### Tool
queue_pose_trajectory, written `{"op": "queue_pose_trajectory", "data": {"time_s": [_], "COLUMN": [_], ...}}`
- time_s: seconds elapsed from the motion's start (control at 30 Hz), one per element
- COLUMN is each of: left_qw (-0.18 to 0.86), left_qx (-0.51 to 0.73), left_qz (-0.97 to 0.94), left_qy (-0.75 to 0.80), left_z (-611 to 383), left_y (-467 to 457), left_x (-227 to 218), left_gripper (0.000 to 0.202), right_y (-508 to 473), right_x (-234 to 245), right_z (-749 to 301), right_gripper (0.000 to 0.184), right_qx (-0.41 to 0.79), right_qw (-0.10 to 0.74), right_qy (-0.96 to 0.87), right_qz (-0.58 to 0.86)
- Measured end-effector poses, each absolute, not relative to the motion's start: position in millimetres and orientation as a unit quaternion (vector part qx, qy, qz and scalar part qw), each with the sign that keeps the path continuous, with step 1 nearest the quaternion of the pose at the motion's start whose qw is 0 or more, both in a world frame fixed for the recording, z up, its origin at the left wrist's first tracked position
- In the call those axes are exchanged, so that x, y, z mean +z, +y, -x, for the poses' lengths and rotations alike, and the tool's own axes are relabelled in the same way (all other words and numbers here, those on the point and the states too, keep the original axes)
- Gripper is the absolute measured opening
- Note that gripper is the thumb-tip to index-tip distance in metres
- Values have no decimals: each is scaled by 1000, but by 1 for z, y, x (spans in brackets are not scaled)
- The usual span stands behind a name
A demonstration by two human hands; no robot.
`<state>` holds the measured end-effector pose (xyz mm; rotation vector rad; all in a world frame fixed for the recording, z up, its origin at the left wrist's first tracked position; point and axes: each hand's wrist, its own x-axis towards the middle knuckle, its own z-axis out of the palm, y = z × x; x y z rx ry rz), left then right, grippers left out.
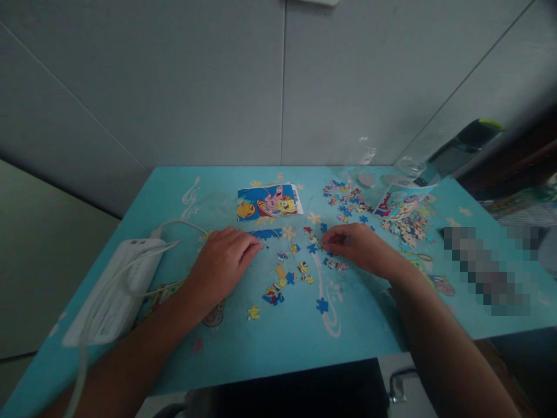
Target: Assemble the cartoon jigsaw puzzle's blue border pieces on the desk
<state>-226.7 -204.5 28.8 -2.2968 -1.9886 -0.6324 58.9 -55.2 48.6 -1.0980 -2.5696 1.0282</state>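
My left hand (228, 255) lies palm down, fingers stretched and resting at the left end of a joined strip of blue puzzle pieces (268, 233). Its thumb points right, and part of its fingers is hidden. Thumb and fingertips of my right hand (359, 248) are pinched on a small puzzle piece, mostly covered by them. Just beyond those fingertips is a blue puzzle piece (323, 227). Between the hands lie several loose and joined pieces, among them a yellow and red cluster (274, 294), a yellow piece (253, 313) and a blue piece (322, 305). A cartoon picture card (270, 202) lies behind the strip.
Piles of loose puzzle pieces (346, 200) spread at the back right, around a leaning picture sheet (402, 202). Clear plastic containers (411, 167) stand behind. A white power strip (117, 290) with cables is at left. A blurred-out object (483, 270) lies at right.
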Motion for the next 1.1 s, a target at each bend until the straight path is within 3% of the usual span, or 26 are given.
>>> {"op": "queue_pose_trajectory", "data": {"time_s": [0.23,0.4,0.7,0.93,1.1], "left_qw": [18,9,15,23,15], "left_qx": [-183,-172,-162,-170,-168], "left_qz": [742,743,747,748,749], "left_qy": [-645,-647,-645,-641,-640], "left_z": [226,226,226,223,222], "left_y": [-205,-205,-204,-204,-204], "left_x": [28,28,27,29,30], "left_gripper": [19,20,22,20,20], "right_y": [-56,-62,-88,-103,-103], "right_x": [49,56,46,38,38], "right_z": [-58,-54,-31,-25,-24], "right_gripper": [16,15,13,26,17], "right_qx": [297,289,328,299,296], "right_qw": [63,104,122,116,96], "right_qy": [-876,-884,-919,-938,-941], "right_qz": [375,353,182,132,132]}}
